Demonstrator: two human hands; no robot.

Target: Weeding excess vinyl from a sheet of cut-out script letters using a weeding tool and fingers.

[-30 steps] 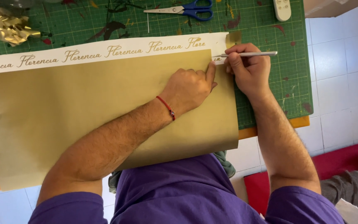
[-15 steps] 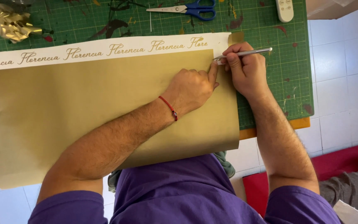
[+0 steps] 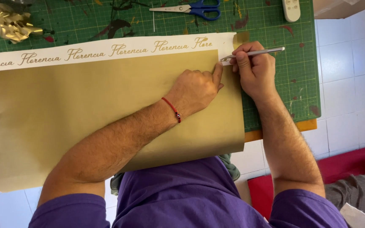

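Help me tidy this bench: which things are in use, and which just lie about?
In use: gold sheet, white lettered strip, silver craft knife in right hand, left hand pressing the sheet, green cutting mat.
Lying about: scissors, crumpled gold scrap, white remote.

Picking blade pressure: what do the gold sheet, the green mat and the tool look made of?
Gold sheet: probably matte metallic vinyl or foil paper; thin, soft sheen, overhangs the table edge. Green mat: looks like rubbery plastic cutting mat, gridded, paint-stained. Tool in the right hand: slim, silvery, likely metal.
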